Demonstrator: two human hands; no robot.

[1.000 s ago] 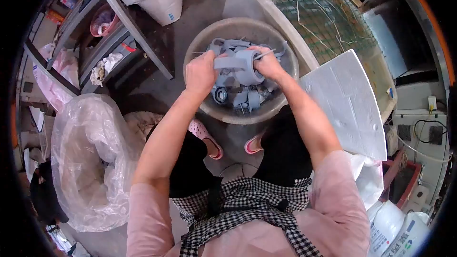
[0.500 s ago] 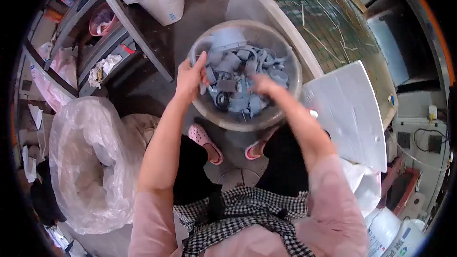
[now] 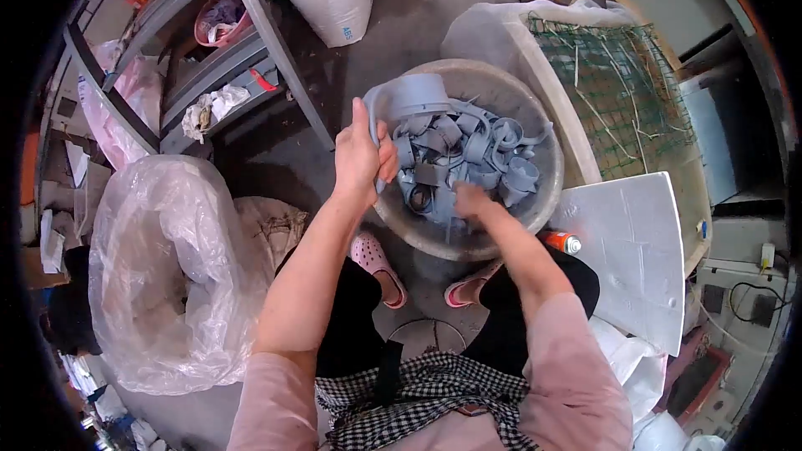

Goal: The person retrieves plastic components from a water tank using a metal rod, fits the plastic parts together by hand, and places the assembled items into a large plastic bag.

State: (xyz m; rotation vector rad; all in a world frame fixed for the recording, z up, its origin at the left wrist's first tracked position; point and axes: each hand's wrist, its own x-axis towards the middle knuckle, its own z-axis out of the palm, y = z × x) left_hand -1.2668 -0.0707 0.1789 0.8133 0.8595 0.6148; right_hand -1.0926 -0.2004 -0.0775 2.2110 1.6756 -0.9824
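A round tub (image 3: 547, 200) between my feet holds several grey-blue plastic pieces (image 3: 476, 146), some of them ring-shaped. At the tub's left rim my left hand (image 3: 363, 154) is closed round the curved end of a large grey-blue ring piece (image 3: 418, 93), which is raised over the pile's far left part. My right hand (image 3: 472, 200) reaches down to the near side of the pile, its fingers drawn together among the pieces. What those fingers hold, if anything, is hidden.
A clear plastic bag (image 3: 167, 276) stands open at the left, near a metal shelf (image 3: 280, 50). A white foam board (image 3: 626, 242) and a spray can (image 3: 561, 241) lie to the right. Behind them is a bin with green netting (image 3: 618, 100). White sacks (image 3: 338, 0) stand at the back.
The ring piece, earlier between both hands, is now in my left hand alone, lifted at the left. My right hand has let it go and moved down to the near side of the pile. The view has shifted.
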